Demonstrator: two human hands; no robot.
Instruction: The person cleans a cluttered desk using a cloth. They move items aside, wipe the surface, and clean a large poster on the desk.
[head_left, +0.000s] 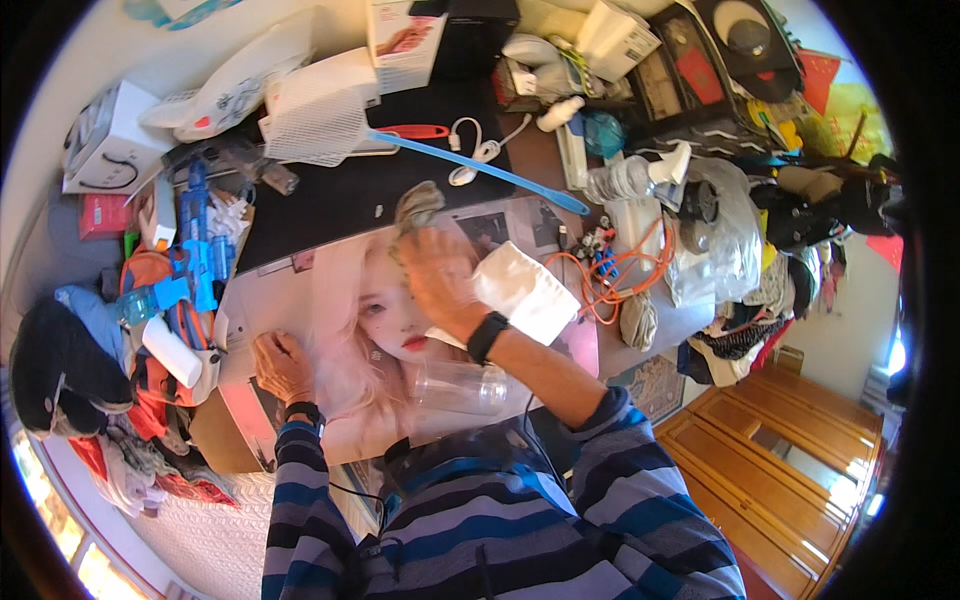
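My right hand (437, 281) reaches over the printed desk mat (337, 300), slightly blurred, its fingers at a crumpled grey-green cloth (420, 204); whether it grips the cloth is unclear. Beneath and beside that wrist lies a white cloth (529, 289). My left hand (283, 366) rests at the mat's left part with curled fingers, and nothing shows in it. A clear plastic cup (459, 387) lies on its side on the mat, between my forearms. Right of the mat sits a bundled beige cloth (638, 321).
A blue-handled fly swatter (480, 171) and a white cable (484, 154) lie at the back. An orange cable (637, 270), a plastic bottle (622, 180) and clear bags stand right. Left are a blue toy gun (196, 270) and a white roll (171, 351).
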